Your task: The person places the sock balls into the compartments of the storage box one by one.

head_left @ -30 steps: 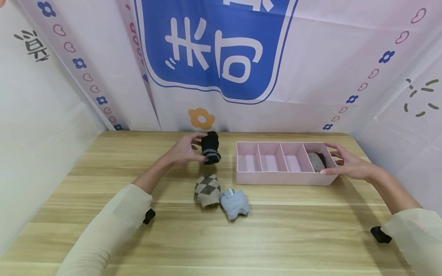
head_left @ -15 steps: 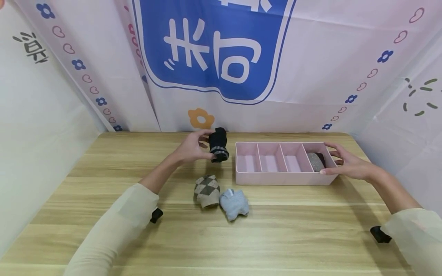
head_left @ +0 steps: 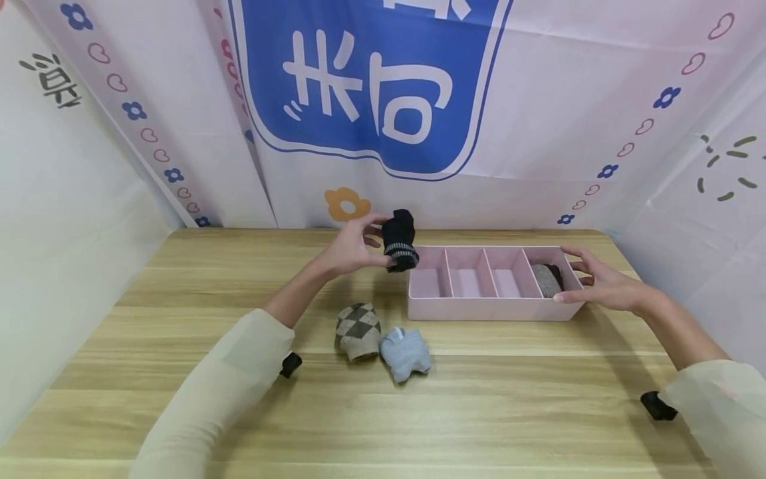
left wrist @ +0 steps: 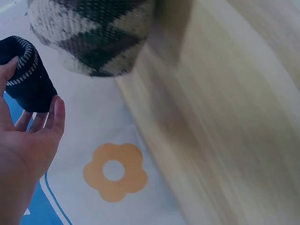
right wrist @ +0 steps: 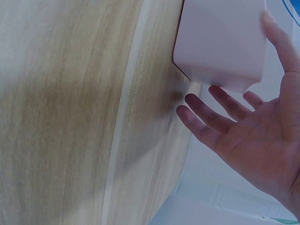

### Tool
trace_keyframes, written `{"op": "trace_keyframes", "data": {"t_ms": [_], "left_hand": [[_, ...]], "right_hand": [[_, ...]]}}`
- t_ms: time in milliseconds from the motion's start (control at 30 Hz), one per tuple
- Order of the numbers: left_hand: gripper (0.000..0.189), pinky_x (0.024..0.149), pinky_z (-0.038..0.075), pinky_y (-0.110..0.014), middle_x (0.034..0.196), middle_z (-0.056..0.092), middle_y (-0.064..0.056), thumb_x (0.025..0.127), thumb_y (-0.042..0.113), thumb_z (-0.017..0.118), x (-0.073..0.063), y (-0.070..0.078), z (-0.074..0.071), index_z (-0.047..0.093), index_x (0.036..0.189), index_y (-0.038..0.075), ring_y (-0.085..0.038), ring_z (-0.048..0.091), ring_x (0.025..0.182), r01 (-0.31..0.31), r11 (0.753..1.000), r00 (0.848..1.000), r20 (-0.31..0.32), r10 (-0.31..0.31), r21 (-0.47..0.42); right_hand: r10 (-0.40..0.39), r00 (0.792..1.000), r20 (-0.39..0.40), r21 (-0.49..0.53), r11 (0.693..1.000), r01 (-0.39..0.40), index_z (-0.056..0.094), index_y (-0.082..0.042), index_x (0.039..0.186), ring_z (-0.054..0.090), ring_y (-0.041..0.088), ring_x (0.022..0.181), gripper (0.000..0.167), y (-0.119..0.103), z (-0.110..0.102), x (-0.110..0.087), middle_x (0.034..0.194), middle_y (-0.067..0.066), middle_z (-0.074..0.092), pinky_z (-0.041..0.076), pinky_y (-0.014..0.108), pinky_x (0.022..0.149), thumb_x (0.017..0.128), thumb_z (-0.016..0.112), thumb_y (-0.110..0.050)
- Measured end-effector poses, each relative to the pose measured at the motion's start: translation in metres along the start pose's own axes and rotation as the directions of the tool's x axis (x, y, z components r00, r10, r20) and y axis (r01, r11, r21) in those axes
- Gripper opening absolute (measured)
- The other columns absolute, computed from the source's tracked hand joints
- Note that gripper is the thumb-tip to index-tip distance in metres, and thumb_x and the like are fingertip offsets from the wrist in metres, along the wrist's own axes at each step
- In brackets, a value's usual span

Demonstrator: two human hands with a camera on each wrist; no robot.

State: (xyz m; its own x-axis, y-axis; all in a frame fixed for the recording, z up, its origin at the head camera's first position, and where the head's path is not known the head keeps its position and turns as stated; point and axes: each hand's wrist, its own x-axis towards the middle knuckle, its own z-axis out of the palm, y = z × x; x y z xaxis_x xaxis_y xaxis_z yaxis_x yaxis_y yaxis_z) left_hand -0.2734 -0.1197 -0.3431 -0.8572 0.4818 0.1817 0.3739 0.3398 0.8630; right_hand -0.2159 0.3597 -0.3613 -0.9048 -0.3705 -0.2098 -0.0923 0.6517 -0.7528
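Rightward goes the rolled black knit sock (head_left: pixel 399 237) — pinched in the left hand (head_left: pixel 354 246), up by the left end of the pink plastic divided box (head_left: pixel 491 309), near the worktop (head_left: pixel 509 399)'s back edge. Spread wide, the right hand (head_left: pixel 612 285) grips the box's right end.

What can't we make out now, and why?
Head: back-left corner of pink box, hidden by black sock.
Head: whether the dark patch beside the grey bundle is separate; too small.
Left wrist: rest of the diamond-patterned sock, cut off by top edge.
Right wrist: pink box's inside, hidden by its walls.
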Motion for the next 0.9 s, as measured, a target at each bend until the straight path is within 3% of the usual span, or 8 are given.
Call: {"op": "trace_keyframes", "data": {"t_ms": [300,900], "left_hand": [[0.080,0.099,0.053,-0.044,0.134,0.061,-0.018,0.075,0.005,0.086,0.015,0.016,0.015,0.051,0.147,-0.002,-0.032,0.061,0.115,-0.008,1.000,1.000,0.005,0.008,0.005],[0.077,0.090,0.055,-0.032,0.132,0.060,-0.020,0.078,0.006,0.083,0.045,0.041,0.057,0.049,0.147,-0.003,-0.033,0.060,0.114,-0.047,0.998,0.989,0.139,0.041,0.042]], "right_hand": [[-0.009,1.000,-0.002,-0.006,1.000,0.009,0.000,-0.001,0.162,0.021,0.067,0.142,0.104,0.001,0.000,0.001,0.160,0.043,0.011,0.030,0.074,0.110,0.092,0.075,-0.016],[-0.019,1.000,-0.003,-0.006,1.000,0.019,0.001,-0.001,0.162,0.024,0.067,0.140,0.102,0.000,0.001,0.000,0.158,0.043,0.014,0.032,0.074,0.108,0.092,0.074,-0.015]]}}
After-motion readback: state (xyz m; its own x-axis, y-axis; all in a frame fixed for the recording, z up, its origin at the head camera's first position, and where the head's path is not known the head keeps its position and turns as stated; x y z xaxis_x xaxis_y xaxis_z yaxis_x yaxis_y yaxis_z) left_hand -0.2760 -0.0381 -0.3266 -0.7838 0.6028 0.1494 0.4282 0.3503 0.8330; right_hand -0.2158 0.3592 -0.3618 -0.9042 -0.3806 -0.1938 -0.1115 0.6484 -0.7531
